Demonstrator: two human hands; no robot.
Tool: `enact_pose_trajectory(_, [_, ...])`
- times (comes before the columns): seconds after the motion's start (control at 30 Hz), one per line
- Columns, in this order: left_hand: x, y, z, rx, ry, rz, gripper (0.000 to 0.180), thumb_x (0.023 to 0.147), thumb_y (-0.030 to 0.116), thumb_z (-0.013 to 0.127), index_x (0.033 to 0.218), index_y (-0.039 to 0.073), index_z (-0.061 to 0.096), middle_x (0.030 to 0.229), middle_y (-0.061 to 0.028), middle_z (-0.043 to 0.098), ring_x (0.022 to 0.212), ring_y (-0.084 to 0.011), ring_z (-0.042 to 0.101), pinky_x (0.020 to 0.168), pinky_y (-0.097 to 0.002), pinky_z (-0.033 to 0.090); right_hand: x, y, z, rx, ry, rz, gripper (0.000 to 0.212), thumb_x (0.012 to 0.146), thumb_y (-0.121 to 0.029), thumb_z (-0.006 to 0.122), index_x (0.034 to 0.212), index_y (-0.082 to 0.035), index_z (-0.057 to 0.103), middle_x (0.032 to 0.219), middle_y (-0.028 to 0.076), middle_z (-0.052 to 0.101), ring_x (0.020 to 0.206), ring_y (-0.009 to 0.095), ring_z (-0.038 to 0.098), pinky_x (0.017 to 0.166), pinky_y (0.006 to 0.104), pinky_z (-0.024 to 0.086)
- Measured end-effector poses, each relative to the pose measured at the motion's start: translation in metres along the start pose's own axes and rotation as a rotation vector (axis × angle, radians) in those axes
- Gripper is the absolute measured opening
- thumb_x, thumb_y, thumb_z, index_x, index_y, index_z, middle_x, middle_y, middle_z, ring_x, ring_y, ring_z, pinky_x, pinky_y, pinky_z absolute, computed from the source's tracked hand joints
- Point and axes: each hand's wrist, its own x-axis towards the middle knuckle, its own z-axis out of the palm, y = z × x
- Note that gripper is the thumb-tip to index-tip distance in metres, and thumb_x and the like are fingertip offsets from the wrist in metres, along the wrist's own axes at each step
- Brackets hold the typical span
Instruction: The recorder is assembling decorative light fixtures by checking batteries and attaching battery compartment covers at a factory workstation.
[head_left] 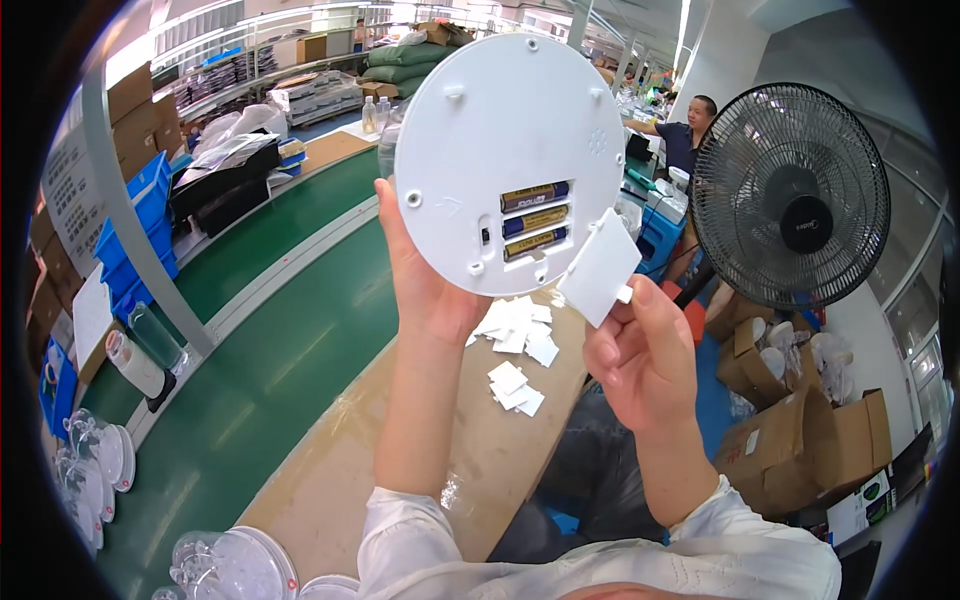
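My left hand grips the lower left edge of a round white plastic base, raised upright with its underside toward me. Several batteries lie side by side in its open compartment, and a small black switch sits beside them. Between the thumb and fingers of my right hand is a white battery cover, pinched by its tab just at the lower right of the base. Below, on the brown tabletop, more white covers lie in two loose piles.
A green conveyor belt runs along the left. Clear-domed units stand near the lower left. At right are a black fan and cardboard boxes. Blue bins hang at far left. A person sits beyond the table.
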Motion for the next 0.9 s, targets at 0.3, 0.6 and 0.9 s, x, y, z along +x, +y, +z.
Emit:
enact_pose_trajectory(0.3, [-0.004,-0.002,0.005,-0.027,0.05,0.033,0.077,0.088,0.067,0.042,0.142,0.013,0.035,0.14,-0.0085,0.042,0.126,-0.0277,0.044,0.104,-0.0442,0.04,0.0,0.006,-0.013,-0.158,-0.032,-0.219,0.018,0.097,-0.011,0.051,0.106,0.004,0.056,0.099,0.018,0.064,0.066,0.016,0.061,0.05,0.0245,0.046])
enact_pose_trajectory(0.6, [-0.007,-0.01,0.011,0.04,0.06,0.035,0.085,0.087,0.07,0.042,0.144,0.009,0.031,0.143,-0.0105,0.038,0.129,-0.029,0.041,0.107,-0.0435,0.036,0.012,-0.009,-0.02,-0.646,-0.14,-0.767,0.02,0.091,0.003,0.055,0.109,0.01,0.057,0.114,0.026,0.061,0.085,0.027,0.069,0.059,0.0295,0.058])
enact_pose_trajectory(0.9, [-0.011,-0.026,0.023,0.182,-0.013,-0.066,0.108,0.078,0.08,0.044,0.144,-0.003,0.024,0.146,-0.0146,0.034,0.133,-0.03,0.036,0.111,-0.0429,0.029,0.015,-0.018,-0.027,-0.895,-0.135,-0.909,0.021,0.083,0.011,0.061,0.104,0.008,0.06,0.117,0.027,0.06,0.113,0.032,0.059,0.096,0.0384,0.047])
